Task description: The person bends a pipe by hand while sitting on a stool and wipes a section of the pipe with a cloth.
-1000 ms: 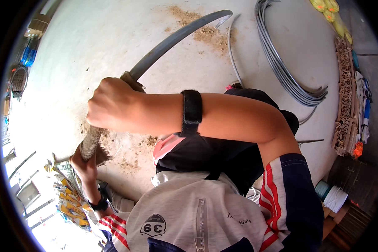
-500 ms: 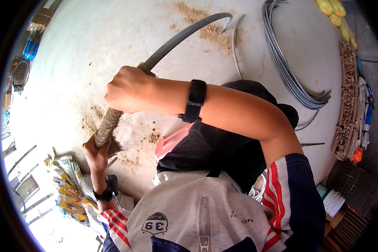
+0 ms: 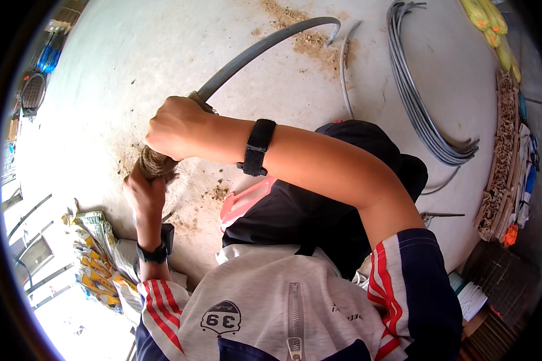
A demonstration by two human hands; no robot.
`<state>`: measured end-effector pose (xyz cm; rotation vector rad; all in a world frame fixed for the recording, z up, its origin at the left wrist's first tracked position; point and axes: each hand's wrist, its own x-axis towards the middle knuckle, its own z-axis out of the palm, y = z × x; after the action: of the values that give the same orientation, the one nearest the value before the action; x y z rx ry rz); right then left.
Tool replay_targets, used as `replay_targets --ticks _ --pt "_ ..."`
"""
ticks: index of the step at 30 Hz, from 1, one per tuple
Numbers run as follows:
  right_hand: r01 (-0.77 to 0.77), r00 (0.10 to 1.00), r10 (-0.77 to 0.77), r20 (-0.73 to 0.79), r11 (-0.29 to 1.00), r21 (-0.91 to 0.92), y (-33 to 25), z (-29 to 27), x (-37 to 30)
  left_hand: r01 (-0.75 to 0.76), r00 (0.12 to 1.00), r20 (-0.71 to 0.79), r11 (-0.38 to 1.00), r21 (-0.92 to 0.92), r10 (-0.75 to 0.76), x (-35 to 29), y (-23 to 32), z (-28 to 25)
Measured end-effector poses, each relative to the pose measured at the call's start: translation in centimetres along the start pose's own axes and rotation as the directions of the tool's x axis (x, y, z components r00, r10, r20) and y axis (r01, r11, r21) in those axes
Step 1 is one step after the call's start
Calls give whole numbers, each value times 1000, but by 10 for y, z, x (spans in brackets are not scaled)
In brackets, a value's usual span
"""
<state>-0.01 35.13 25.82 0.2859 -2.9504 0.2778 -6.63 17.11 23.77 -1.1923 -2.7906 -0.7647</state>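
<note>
A thick grey tube (image 3: 256, 51) arcs up from my right hand and curves over to its tip at the far side. My right hand (image 3: 177, 127) is closed round the tube's near part, where brown coarse netting (image 3: 153, 162) wraps it; a bit of the netting sticks out past the thumb side. Below it, my left hand (image 3: 143, 195) grips the lower end of the same netting, which is bunched in thick folds between the two fists. Whether the tube reaches into my left hand is hidden.
Grey tubing lies coiled (image 3: 412, 99) on the floor at the right, beside a thin bent length (image 3: 344, 69). Brown folded netting (image 3: 500, 156) and yellow bundles (image 3: 488, 21) line the far right. Printed sacks (image 3: 96, 265) lie at lower left. Dirt (image 3: 316, 48) is scattered about.
My two hands have come closer together. The netting between them, stretched out before, is now squeezed into folds. My left hand has moved up toward my right.
</note>
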Motion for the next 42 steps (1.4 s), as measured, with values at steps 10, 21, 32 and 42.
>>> replay_targets --ticks 10,21,32,42 --pt "76 994 -77 -80 997 -14 19 2 -12 -97 993 -65 992 81 103 0 6 3" --pt "23 959 -28 -283 1000 -21 62 4 -42 27 1000 -23 971 236 -22 3 4 7" --pt "13 943 -10 -333 1000 5 75 3 -39 -83 992 -49 906 415 113 57 65 45" --pt "-117 940 152 -306 985 130 168 -3 -84 -78 983 -115 899 432 140 57 72 44"
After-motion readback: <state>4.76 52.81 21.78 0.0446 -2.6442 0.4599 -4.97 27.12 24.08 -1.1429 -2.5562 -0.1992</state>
